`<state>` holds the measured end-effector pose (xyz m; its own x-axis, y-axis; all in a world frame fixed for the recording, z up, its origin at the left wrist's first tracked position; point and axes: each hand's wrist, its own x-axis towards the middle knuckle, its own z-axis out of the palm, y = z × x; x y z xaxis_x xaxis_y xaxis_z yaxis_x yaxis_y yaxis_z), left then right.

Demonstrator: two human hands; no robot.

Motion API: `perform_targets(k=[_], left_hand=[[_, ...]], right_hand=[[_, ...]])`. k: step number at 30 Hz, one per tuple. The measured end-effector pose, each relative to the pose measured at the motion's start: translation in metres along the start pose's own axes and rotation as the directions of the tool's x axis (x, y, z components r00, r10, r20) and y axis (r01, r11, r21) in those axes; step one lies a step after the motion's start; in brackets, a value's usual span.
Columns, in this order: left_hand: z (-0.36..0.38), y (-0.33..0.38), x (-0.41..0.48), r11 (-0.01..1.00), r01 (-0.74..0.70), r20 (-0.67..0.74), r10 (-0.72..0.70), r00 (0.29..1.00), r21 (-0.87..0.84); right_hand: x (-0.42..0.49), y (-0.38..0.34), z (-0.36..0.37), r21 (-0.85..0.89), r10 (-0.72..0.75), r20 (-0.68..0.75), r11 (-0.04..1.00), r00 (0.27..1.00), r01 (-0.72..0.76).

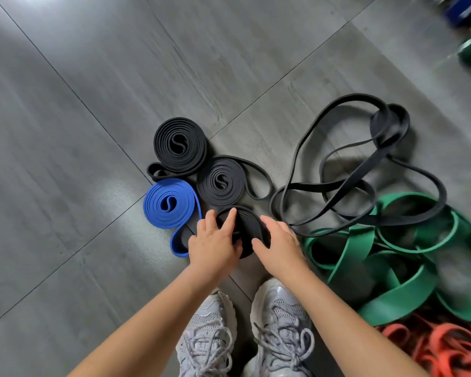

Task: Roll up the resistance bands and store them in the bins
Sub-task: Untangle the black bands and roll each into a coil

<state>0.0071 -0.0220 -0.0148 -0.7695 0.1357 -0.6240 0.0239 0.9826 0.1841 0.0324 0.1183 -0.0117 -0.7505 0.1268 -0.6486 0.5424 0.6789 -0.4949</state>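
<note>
Above the pale sneakers point(245, 330), the left hand point(214, 244) presses its fingers flat on a half-wound black band coil point(252, 227) on the floor point(65, 131), the right hand point(279, 247) cupping its edge, the unrolled tail point(365, 170) trailing rightward.

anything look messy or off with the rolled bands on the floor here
Slightly. The three finished coils have loose tails: the blue coil trails a long loop toward the left hand, and both black coils have ends springing out. The loose black band lies tangled over the green bands.
</note>
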Motion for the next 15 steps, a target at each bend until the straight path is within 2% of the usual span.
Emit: perform_targets(k=[2,5,8,9,11,15], left_hand=[[-0.001,0.001,-0.003,0.999,-0.010,0.026,0.009,1.000,0.035],[-0.001,0.002,-0.004,0.999,0.003,0.042,-0.006,0.999,0.054],[-0.004,0.009,-0.004,0.998,0.017,0.060,-0.021,0.998,0.061],[-0.006,0.011,-0.004,0.997,0.014,0.059,-0.018,0.998,0.073],[-0.008,0.015,-0.005,0.996,0.011,0.051,-0.016,0.999,0.087],[-0.015,0.023,-0.007,0.999,0.031,0.101,-0.036,0.994,0.044]], right_hand=[[-0.004,0.002,-0.007,0.019,-0.081,-0.197,0.996,0.977,0.086],[-0.009,0.012,-0.021,0.010,-0.145,-0.453,0.986,0.880,0.168],[-0.008,0.027,-0.037,-0.091,-0.129,-0.614,0.991,0.778,0.093],[-0.007,0.033,-0.041,-0.138,-0.106,-0.627,0.990,0.772,0.023],[-0.005,0.047,-0.046,-0.253,-0.057,-0.559,0.962,0.827,-0.105],[-0.004,0.058,-0.057,-0.403,-0.074,-0.397,0.910,0.915,-0.101]])
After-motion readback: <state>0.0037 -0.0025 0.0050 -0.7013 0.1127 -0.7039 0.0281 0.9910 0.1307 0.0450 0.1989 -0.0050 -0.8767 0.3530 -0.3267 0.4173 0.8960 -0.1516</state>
